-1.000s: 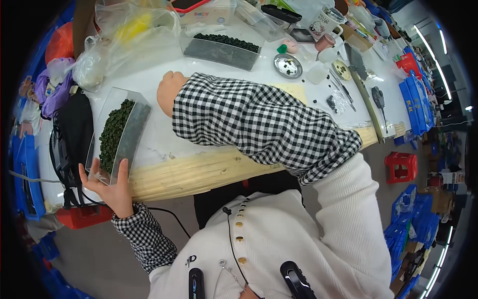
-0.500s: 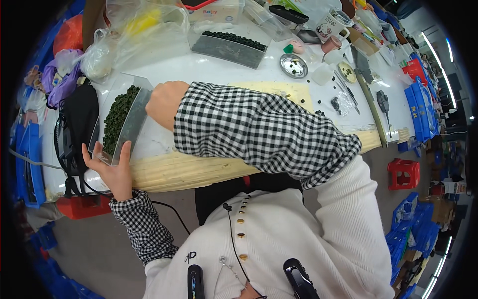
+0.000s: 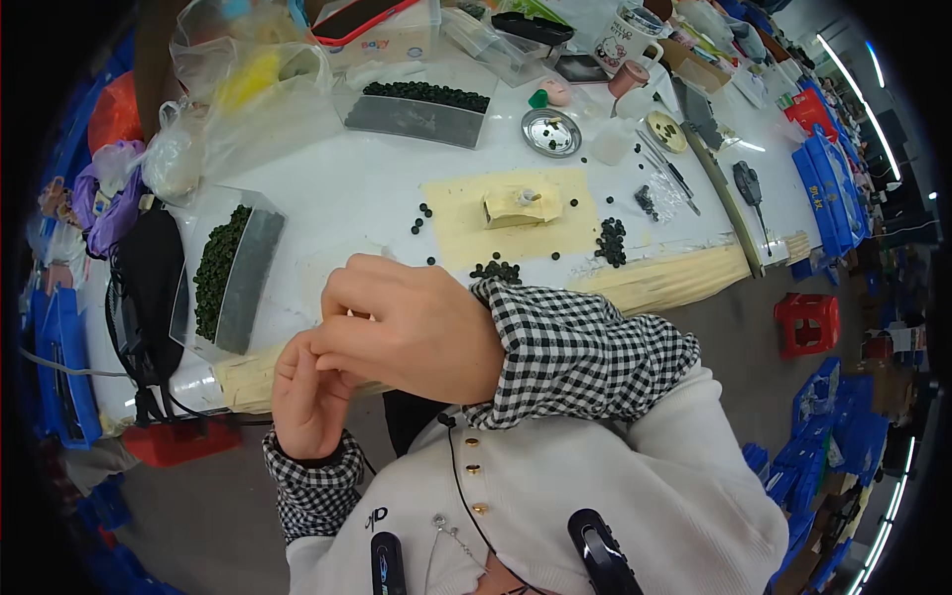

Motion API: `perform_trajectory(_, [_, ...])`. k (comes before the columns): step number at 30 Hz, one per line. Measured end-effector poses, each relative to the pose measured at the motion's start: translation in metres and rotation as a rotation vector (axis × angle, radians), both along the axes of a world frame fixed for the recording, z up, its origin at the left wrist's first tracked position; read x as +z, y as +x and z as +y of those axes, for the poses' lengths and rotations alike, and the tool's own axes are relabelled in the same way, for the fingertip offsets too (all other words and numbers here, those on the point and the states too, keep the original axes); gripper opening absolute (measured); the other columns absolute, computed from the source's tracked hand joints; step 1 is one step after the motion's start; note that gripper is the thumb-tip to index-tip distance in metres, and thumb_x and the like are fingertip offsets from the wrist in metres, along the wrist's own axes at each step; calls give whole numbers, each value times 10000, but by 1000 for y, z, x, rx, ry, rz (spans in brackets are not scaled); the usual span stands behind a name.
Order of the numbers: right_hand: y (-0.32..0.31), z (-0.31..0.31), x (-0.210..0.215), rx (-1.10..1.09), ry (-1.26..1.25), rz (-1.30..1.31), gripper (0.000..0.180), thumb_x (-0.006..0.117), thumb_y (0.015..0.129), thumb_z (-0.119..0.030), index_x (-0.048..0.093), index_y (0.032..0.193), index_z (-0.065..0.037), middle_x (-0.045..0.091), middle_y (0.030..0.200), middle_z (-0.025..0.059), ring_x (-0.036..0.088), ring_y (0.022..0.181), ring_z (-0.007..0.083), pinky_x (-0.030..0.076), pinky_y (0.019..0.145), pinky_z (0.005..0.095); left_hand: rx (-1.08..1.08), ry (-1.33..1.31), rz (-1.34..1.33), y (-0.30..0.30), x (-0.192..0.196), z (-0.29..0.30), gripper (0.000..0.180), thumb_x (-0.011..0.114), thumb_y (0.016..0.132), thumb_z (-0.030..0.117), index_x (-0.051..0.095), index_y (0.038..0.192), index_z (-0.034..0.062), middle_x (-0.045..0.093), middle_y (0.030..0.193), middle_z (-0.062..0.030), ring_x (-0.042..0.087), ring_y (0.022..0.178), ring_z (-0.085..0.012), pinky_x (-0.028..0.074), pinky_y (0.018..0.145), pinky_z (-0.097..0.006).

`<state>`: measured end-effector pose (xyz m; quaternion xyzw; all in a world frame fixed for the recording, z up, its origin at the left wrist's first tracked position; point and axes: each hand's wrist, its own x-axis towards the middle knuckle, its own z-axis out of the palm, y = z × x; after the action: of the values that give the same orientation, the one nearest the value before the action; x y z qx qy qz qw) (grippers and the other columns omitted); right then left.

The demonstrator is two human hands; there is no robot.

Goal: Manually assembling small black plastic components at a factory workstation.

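Observation:
Both hands meet in front of the table's near edge. My right hand [image 3: 412,327] is closed, its fingertips pinched against those of my left hand [image 3: 305,402], whose fingers are also curled together. Whatever lies between them, if anything, is hidden by the fingers. To their left stands a clear tray [image 3: 254,273] heaped with small dark green round parts [image 3: 222,268]; neither hand touches it. Right of my hands, a small yellow-topped block [image 3: 523,204] rests on a yellow sheet [image 3: 451,213]. Loose black parts [image 3: 496,271] lie near my right wrist, with another cluster [image 3: 611,243] farther right.
A second clear tray [image 3: 412,122] of dark parts stands at the back. Around it are plastic bags [image 3: 248,129], a round metal dish [image 3: 551,133], a white mug [image 3: 625,45] and tweezers [image 3: 674,174]. A black bag [image 3: 149,288] lies at the left edge.
My left hand has let go of the left tray and moved right, toward my body. My right hand has come back from beside that tray to meet it, uncovering the yellow sheet and block.

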<state>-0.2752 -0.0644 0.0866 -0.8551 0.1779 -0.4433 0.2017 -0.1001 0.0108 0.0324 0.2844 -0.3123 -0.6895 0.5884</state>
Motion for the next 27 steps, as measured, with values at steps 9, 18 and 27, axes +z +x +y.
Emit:
perform_trajectory(9, [-41,-16,-19,-67,197,-16,223,719,707,-36,692,927,-52,503,770,49,518,652,155,439,559,253,-132,166,190,-46,-15,-34,243,481,967,190,548,1102,0,600,928,-42,577,814,-98,495,746,-231])
perform_trajectory(18, [-59,-12,-21,-142,384,-75,259,650,781,59,656,1031,-7,586,851,81,584,686,122,474,593,222,-163,147,305,-59,-14,-51,241,499,961,197,586,1070,0,618,935,-52,578,836,-115,492,769,-253])
perform_trajectory(27, [-66,-11,-32,-62,590,-177,214,635,797,47,649,1010,29,620,914,118,634,796,157,539,694,242,-177,178,248,-68,-14,-49,227,524,948,190,615,1036,2,637,907,-59,586,813,-121,492,739,-256])
